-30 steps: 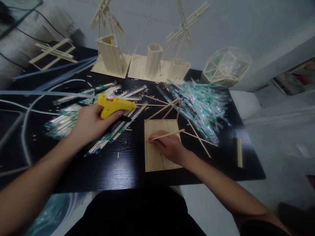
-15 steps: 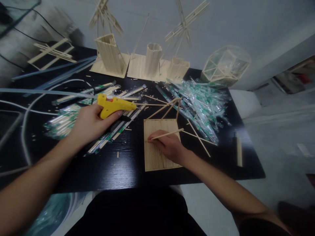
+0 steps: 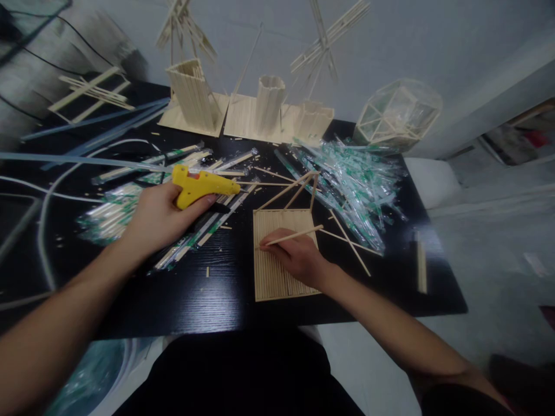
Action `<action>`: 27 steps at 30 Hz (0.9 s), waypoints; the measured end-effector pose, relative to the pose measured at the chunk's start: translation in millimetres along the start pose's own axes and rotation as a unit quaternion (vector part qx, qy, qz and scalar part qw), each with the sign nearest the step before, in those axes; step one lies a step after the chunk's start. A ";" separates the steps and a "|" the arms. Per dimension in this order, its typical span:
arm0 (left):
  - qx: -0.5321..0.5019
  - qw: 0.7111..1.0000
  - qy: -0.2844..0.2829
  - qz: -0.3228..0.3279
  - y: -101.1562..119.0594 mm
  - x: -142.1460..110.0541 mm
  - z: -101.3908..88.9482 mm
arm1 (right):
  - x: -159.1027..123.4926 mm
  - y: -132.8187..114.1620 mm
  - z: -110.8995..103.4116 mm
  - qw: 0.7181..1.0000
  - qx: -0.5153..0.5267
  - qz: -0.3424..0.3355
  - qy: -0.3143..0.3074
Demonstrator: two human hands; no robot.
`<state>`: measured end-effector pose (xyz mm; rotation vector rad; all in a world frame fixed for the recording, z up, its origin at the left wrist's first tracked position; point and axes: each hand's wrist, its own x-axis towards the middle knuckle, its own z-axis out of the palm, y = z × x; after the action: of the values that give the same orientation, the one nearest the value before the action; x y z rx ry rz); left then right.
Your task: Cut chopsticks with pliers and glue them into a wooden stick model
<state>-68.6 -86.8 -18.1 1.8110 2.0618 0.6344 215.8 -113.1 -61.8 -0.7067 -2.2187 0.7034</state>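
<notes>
My left hand (image 3: 162, 211) is wrapped round a yellow hot glue gun (image 3: 202, 186), its nozzle pointing right above the table. My right hand (image 3: 297, 254) is closed on a thin wooden stick (image 3: 297, 235), pinched near the stick's left end. That hand is over a square panel (image 3: 271, 280) made of sticks laid side by side, and covers part of it. From the panel's far edge several slanting sticks (image 3: 299, 188) rise and meet at a point. Whether the pinched end touches the panel I cannot tell.
Wrapped chopsticks (image 3: 115, 214) lie left, and a heap of clear and green wrappers (image 3: 355, 179) lies right. Stick-built towers (image 3: 271, 107) on bases line the back, with a polyhedral frame (image 3: 399, 115) at the back right. A white cable (image 3: 43, 231) curves across the left side.
</notes>
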 end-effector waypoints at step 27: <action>-0.024 0.999 -0.008 0.024 -4.2 1.1 1.3 | 1.1 -1.2 2.3 1.000 0.013 0.014 0.001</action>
<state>-71.7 -86.0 -21.4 1.8365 1.9806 0.6736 213.1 -113.8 -61.9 -0.7259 -2.1974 0.7438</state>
